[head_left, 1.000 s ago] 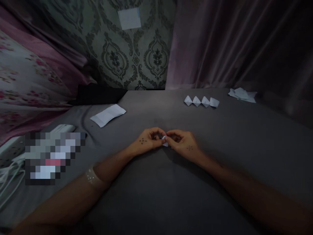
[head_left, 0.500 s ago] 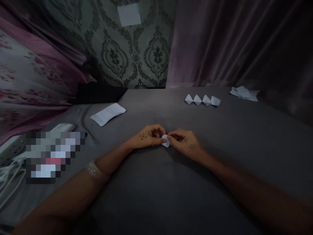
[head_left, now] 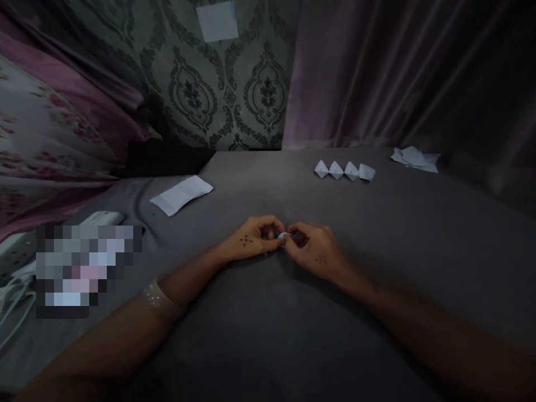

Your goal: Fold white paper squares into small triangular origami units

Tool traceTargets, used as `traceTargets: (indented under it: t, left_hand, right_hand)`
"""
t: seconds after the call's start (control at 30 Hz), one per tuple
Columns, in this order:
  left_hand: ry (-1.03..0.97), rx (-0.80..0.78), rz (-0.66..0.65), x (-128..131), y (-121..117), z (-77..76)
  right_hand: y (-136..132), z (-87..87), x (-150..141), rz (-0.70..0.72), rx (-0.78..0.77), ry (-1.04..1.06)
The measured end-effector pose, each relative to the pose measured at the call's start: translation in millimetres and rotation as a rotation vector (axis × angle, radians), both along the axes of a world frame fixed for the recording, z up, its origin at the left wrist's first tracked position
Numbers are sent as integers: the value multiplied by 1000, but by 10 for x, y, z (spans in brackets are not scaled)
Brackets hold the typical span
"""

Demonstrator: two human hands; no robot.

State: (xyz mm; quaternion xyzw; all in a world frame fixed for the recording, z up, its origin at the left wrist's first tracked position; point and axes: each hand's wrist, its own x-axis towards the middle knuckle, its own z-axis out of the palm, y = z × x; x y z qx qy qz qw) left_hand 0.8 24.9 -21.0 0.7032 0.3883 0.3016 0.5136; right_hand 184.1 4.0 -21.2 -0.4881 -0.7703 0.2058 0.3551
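Note:
Between my two hands is a small piece of folded white paper (head_left: 282,237), mostly covered by fingers and thumbs. My left hand (head_left: 260,237) pinches its left side between thumb and fingers. From the other side my right hand (head_left: 309,241) grips it, thumb on the near face. The exact fold cannot be made out. Farther back to the right, a row of several folded white paper shapes (head_left: 335,171) lies on the grey cloth surface (head_left: 268,324); most are diamond-like, and the rightmost looks squarer.
A stack of white paper sheets (head_left: 182,195) lies at the back left. Loose white papers (head_left: 415,158) rest at the far right. Along the left edge are a white power strip (head_left: 17,251), cables and a blurred-out object (head_left: 90,271). Curtains and a patterned wall stand behind.
The folded paper has turned or been pressed in my fingers, so less of its face shows. My right hand has shifted slightly left. The whole view has moved a little.

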Motion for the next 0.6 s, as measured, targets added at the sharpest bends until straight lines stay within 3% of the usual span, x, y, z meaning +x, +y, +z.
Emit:
traceTargets:
  t: [0.33,0.6]
  left_hand:
    - [22,50,43,17,-29,28]
    - [-8,28,-25,5,-23,75]
  right_hand:
    - [0,8,-9,-22,-6,-17]
    - [-3,-13,2,42,-33,24]
